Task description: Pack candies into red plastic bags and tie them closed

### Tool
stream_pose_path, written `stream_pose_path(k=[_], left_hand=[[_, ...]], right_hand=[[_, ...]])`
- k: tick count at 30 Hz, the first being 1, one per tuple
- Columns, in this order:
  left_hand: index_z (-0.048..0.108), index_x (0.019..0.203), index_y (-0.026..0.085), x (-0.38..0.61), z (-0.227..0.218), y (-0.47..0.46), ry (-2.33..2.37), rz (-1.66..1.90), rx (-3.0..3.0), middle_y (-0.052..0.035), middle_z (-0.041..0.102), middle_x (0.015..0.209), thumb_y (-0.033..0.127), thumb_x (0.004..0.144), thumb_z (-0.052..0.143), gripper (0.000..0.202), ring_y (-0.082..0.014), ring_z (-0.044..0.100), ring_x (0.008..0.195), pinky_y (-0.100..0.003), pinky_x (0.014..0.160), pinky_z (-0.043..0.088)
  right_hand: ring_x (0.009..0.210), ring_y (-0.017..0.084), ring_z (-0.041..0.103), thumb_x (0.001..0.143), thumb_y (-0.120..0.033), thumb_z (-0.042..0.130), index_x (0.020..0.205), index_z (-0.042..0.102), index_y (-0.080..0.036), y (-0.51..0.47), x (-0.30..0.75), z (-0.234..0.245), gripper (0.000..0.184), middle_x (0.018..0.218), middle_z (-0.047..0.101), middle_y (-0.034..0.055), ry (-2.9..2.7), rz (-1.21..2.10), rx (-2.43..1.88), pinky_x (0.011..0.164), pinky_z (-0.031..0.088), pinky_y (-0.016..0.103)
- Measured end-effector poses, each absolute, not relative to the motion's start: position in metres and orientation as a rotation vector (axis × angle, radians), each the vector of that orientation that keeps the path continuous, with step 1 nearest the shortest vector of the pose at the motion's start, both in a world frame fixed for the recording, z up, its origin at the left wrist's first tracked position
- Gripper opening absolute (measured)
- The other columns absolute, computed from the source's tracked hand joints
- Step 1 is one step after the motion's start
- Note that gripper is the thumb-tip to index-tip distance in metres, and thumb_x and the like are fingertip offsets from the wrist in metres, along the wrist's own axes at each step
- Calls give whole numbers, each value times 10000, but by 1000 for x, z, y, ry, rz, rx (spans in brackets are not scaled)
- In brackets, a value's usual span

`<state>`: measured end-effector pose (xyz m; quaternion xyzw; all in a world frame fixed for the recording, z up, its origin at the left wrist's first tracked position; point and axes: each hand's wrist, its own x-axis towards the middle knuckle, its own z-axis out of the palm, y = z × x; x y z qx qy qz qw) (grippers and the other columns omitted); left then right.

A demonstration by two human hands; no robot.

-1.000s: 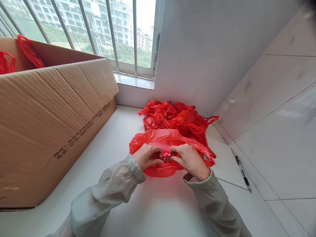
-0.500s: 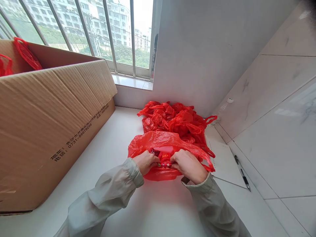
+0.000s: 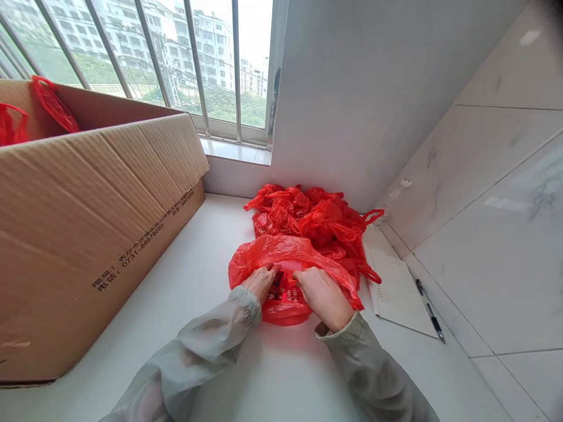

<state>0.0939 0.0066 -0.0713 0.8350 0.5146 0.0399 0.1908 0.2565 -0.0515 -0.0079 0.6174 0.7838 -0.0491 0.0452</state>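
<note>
Red plastic bag [image 3: 281, 255] lies on the white table [image 3: 206, 258] right in front of you, mouth toward you, long axis running left-right across your view. Both hands are at that mouth. Your left hand [image 3: 260, 281] pinches the bag's left rim, fingers closed on the film. Your right hand [image 3: 323, 296] sits on the right side, fingers curled down onto the rim & the contents; looks like a grip on the plastic, but the fingertips are partly hidden. Between the hands, inside the opening, is a small red packet [image 3: 285, 291] w/ pale print, too small to read. It's about midway btw. both hands, touching or nearly touching each; neither is clearly nearer.

Behind the bag, toward the wall, a heap of crumpled red bags [image 3: 314, 220] touches its far edge. Right of the heap lies a white sheet of paper [image 3: 398, 290], w/ a black pen [image 3: 428, 310] just beside it near the tiled wall.

At your left stands a big cardboard box [image 3: 88, 228], flap open, red bag handles [image 3: 53, 102] showing over its rim. Printing on the box side: Chinese characters plus "0731-86679299", and a second shorter line w/ another number that's too fine to make out.
</note>
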Motion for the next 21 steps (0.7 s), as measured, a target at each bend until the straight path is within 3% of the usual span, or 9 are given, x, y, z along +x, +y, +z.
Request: stream_pose_path(k=[6,9,11,14,18,21], left_hand=[[647,983,130,89,-73,11,1500,71,2391,-167,650,1009,233,856,604,170,-295,670,902,-362,769,500],[645,859,146,86,-67,11,1409,123,2408,-135,647,962,310,837,653,165,-262,654,852,-333,744,493],[648,870,157,85,-62,10,1347,178,2406,-110,649,968,259,800,685,130,-241,643,871,-315,763,491],[673,886,164,83,-55,10,1219,250,2388,-58,676,901,200,763,697,131,-202,636,842,-280,763,480],[730,827,152,74,-42,14,1082,291,2319,-16,713,744,250,731,746,139,-158,622,701,-237,678,448],[774,852,137,66,-31,15,981,326,2251,-25,743,744,301,770,724,190,-140,610,659,-214,639,433]], right_hand=[[933,228,673,973,-207,460,1160,630,-178,-50,248,-20,255,1048,697,104,2500,-116,1925,726,449,282],[993,225,668,948,-228,531,1299,562,-205,-47,247,-22,352,1152,683,98,2554,-160,1981,769,464,283],[978,219,675,931,-248,570,1237,618,-222,-44,247,-21,310,1120,702,88,2565,-206,1980,751,456,273],[862,195,691,914,-262,597,993,735,-223,-41,251,-18,164,935,747,73,2572,-330,1993,670,415,247],[753,147,664,882,-201,624,862,767,-197,-37,259,-17,144,813,755,43,2700,-692,1972,649,394,215],[688,120,628,880,-174,612,818,762,-159,-37,263,-18,163,769,747,32,2789,-954,1906,634,399,194]])
